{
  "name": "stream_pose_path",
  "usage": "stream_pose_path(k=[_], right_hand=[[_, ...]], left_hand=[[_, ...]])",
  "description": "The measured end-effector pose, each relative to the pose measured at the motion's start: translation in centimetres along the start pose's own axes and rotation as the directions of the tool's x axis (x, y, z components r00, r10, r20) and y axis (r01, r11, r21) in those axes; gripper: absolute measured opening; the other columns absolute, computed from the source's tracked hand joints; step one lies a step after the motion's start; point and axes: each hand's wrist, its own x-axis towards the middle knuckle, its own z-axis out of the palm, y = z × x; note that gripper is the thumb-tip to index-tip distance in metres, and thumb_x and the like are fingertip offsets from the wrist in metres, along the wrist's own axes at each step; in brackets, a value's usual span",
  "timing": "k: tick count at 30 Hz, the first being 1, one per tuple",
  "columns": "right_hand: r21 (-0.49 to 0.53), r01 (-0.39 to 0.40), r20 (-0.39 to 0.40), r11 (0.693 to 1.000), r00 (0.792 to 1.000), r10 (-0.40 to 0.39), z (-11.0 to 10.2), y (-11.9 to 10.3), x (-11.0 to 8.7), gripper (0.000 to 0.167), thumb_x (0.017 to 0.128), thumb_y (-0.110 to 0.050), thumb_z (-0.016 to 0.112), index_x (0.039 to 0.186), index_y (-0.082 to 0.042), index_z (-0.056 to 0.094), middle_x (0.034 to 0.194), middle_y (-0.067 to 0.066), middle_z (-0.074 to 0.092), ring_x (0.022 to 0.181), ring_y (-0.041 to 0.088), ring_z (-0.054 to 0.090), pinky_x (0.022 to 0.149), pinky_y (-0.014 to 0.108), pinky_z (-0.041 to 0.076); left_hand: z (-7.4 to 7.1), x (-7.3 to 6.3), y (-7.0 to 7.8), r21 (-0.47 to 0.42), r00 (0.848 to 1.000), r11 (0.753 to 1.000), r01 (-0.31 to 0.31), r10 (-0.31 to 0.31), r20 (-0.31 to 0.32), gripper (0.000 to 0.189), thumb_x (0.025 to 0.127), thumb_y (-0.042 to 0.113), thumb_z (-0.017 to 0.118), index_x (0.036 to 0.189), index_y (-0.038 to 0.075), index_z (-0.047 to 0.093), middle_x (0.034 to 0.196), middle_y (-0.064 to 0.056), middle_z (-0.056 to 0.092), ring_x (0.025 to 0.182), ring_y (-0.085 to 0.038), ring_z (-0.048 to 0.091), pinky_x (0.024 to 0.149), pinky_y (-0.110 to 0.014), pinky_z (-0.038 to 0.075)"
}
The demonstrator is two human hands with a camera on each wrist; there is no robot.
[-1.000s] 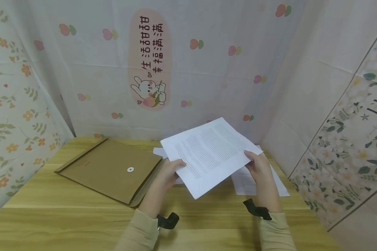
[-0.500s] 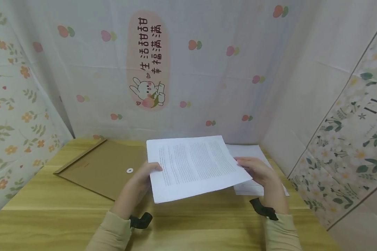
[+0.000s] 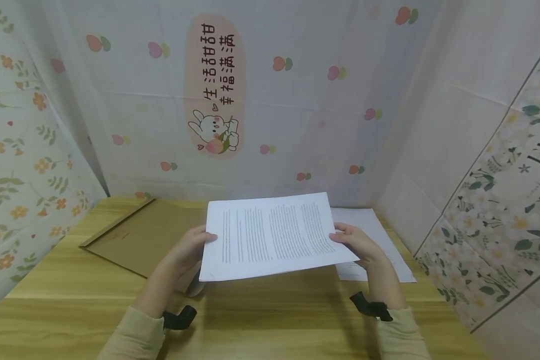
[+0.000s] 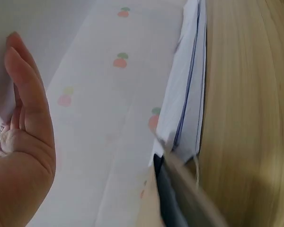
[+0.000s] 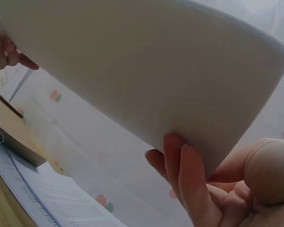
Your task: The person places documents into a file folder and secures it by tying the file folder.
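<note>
A stack of printed white paper [image 3: 270, 237] is held up over the table, its text running sideways in the head view. My left hand [image 3: 190, 248] grips its left edge, thumb on top and fingers beneath. At the opposite edge my right hand [image 3: 359, 243] pinches the stack, and the right wrist view shows those fingers [image 5: 191, 175] bent against the blank underside. Below and to the left lies a brown paper envelope [image 3: 148, 230], partly hidden by my left forearm. More printed sheets [image 3: 384, 240] rest on the table behind my right hand.
The wooden table [image 3: 261, 320] ends at a patterned curtain [image 3: 274, 115] at the back. Floral cloths hang at both sides. In the left wrist view, paper stacks [image 4: 189, 80] lie flat on the table, with the envelope's open edge [image 4: 180, 189] close by.
The paper stack has swung from a slant to nearly level and come lower. My left hand has moved left with it, over the envelope's edge; my right hand has shifted slightly lower.
</note>
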Motion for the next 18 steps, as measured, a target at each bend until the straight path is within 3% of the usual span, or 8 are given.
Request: stream_pose_path(k=[6,12,18], right_hand=[[0.03,0.021,0.058,0.999,0.998,-0.023,0.4,-0.2,-0.6,0.05,0.098,-0.006,0.05,0.139,0.011,0.027,0.104,0.008,0.069,0.093,0.023,0.068,0.077,0.033,0.055],[0.026,0.077,0.161,0.997,0.984,-0.08,1.1,-1.0,-1.6,0.041,0.097,-0.001,0.049,0.135,0.01,0.036,0.11,0.015,0.067,0.095,0.03,0.067,0.076,0.039,0.055],[-0.013,0.101,0.226,0.995,0.969,-0.095,2.1,-1.5,-2.2,0.043,0.098,-0.002,0.048,0.135,0.015,0.034,0.112,0.02,0.066,0.094,0.034,0.067,0.074,0.041,0.056]], left_hand=[[-1.2,-0.8,0.3,0.078,0.999,0.997,0.002,0.002,-0.046,0.05,0.098,0.012,0.051,0.141,-0.008,0.036,0.103,-0.01,0.069,0.086,-0.024,0.068,0.077,-0.036,0.053],[-1.6,-1.2,0.4,0.184,0.991,0.983,0.005,0.02,-0.134,0.052,0.098,0.01,0.052,0.143,-0.009,0.032,0.117,-0.023,0.062,0.092,-0.025,0.066,0.078,-0.034,0.054],[-1.7,-1.3,0.5,0.229,0.983,0.973,0.037,0.005,-0.183,0.055,0.098,0.01,0.053,0.146,-0.003,0.03,0.116,-0.019,0.064,0.096,-0.026,0.065,0.079,-0.034,0.054]])
